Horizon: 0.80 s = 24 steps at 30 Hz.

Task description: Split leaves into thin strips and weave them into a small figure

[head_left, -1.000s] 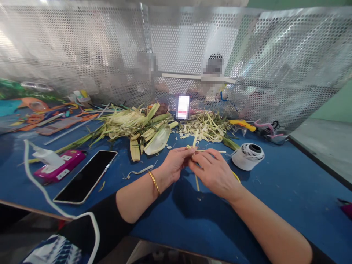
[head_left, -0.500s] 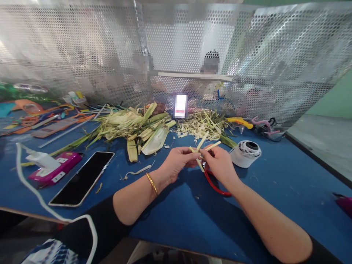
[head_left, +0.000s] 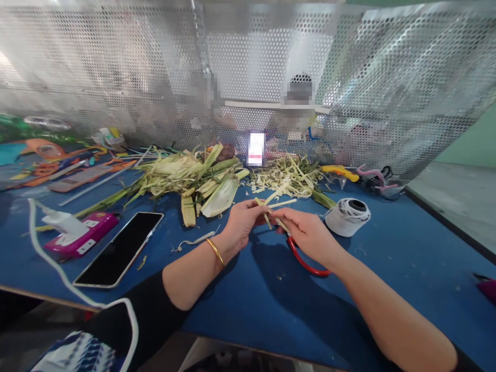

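Left hand (head_left: 243,219): thumb and fingers closed in a pinch on narrow, flat, pale yellow-green plant strips (head_left: 285,204), about where they cross. Likely gripped there so the crossing does not slip while the free ends fan out.

Right hand (head_left: 310,235): fingers drawn together, near the left fingertips, apparently closed on one strip that slants down toward them. Reads as steering that strip while the left anchors the rest. Far fingertips partly hidden.

Position of strips: between the two hands, raised over the blue-topped bench (head_left: 240,315); ends project beyond the left fingertips, one pointing right above the right hand's fingers, a short one downward.

Scissors with a looped red handle (head_left: 306,264) just below the right hand, blades mostly covered; close by, perhaps for easy reach. White thread cone with a dark core (head_left: 346,219) upright beyond the right wrist. Past the hands, a heap of long green and cream leaves and stalks (head_left: 174,175), and beside it a tangle of thin pale shreds (head_left: 284,178), both out of the working space.
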{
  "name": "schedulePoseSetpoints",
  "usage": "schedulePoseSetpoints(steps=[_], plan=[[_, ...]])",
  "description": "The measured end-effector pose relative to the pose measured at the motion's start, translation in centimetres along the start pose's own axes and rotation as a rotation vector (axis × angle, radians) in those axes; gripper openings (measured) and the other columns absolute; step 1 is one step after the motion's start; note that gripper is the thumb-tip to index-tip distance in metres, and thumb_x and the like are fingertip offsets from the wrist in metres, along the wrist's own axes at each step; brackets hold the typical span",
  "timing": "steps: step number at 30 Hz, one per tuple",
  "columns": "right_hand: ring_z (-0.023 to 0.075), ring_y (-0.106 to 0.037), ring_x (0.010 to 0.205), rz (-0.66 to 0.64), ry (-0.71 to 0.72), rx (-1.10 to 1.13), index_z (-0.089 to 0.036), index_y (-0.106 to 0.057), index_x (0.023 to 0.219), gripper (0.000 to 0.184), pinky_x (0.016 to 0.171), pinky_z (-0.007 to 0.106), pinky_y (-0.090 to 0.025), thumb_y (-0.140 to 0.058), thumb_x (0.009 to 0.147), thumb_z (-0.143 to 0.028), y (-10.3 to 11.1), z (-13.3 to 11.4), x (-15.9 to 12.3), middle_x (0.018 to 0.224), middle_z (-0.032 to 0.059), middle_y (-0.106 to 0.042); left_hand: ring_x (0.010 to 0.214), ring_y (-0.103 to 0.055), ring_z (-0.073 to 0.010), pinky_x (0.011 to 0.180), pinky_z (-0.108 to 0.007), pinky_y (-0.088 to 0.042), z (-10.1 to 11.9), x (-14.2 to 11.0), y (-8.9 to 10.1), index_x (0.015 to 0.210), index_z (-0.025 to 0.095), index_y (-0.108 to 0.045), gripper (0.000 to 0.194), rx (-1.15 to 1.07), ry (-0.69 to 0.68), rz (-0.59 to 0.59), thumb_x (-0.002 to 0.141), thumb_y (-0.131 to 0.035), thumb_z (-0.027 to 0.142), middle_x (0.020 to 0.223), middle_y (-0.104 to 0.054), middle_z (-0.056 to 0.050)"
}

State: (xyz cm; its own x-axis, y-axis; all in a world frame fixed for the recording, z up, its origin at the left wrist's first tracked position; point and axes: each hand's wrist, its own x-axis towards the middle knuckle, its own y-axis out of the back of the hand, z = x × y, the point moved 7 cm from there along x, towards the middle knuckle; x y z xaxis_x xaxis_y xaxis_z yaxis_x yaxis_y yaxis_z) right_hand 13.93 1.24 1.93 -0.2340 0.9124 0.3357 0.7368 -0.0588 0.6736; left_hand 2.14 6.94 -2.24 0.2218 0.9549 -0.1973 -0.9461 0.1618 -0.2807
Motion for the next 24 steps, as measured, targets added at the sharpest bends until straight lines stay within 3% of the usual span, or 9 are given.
schedulePoseSetpoints(steps=[4,9,13,17,21,24], plan=[[0.0166,-0.066,0.090,0.004,0.164,-0.072,-0.026,-0.067,0.100,0.025,0.080,0.029,-0.050,-0.048,0.088,-0.015,0.3,-1.1,-0.2,0.098,0.0009,-0.072,0.049,-0.054,-0.0077,0.052,-0.020,-0.042,0.3,-0.3,-0.2,0.073,0.015,-0.066,0.011,0.044,-0.043,-0.023,0.063,-0.069,0.016,0.059,-0.062,0.002],[0.0199,-0.063,0.089,0.253,0.235,-0.285,-0.022,-0.068,0.088,0.018,0.080,0.033,-0.046,-0.050,0.090,-0.023,2.1,-1.8,-0.3,0.093,0.0061,-0.069,0.053,-0.056,-0.0086,0.053,-0.020,-0.040,0.4,-1.2,-1.7,0.068,0.015,-0.070,0.013,0.177,-0.060,-0.220,0.061,-0.075,0.025,0.063,-0.064,-0.001],[0.0189,-0.061,0.079,0.293,0.110,-0.361,-0.020,-0.060,0.074,0.021,0.070,0.030,-0.043,-0.048,0.090,-0.026,2.7,-0.7,0.0,0.083,0.0048,-0.066,0.052,-0.053,-0.0077,0.054,-0.020,-0.040,0.2,-1.9,-2.7,0.064,0.015,-0.069,0.012,0.239,-0.042,-0.355,0.065,-0.071,0.026,0.065,-0.066,-0.002],[0.0150,-0.049,0.055,0.263,-0.066,-0.439,-0.022,-0.052,0.067,0.024,0.052,0.026,-0.031,-0.049,0.088,-0.030,2.3,0.8,0.0,0.058,-0.0015,-0.054,0.055,-0.055,-0.0083,0.055,-0.020,-0.041,-0.1,-2.2,-3.0,0.070,0.015,-0.069,0.015,0.230,0.011,-0.399,0.067,-0.070,0.029,0.070,-0.067,-0.004],[0.0134,-0.041,0.047,0.257,-0.122,-0.429,-0.022,-0.050,0.063,0.026,0.049,0.026,-0.026,-0.049,0.088,-0.032,1.7,1.5,0.0,0.050,-0.0039,-0.046,0.051,-0.053,-0.0077,0.054,-0.020,-0.040,-0.1,-2.4,-3.0,0.067,0.014,-0.068,0.016,0.305,-0.032,-0.339,0.064,-0.073,0.028,0.064,-0.066,-0.002],[0.0148,-0.048,0.052,0.303,-0.094,-0.419,-0.021,-0.057,0.073,0.021,0.052,0.025,-0.031,-0.049,0.089,-0.033,2.0,1.4,0.0,0.058,-0.0011,-0.056,0.048,-0.052,-0.0071,0.051,-0.020,-0.039,-0.2,-2.1,-2.5,0.065,0.013,-0.067,0.011,0.333,-0.052,-0.255,0.069,-0.070,0.024,0.062,-0.065,-0.001]])
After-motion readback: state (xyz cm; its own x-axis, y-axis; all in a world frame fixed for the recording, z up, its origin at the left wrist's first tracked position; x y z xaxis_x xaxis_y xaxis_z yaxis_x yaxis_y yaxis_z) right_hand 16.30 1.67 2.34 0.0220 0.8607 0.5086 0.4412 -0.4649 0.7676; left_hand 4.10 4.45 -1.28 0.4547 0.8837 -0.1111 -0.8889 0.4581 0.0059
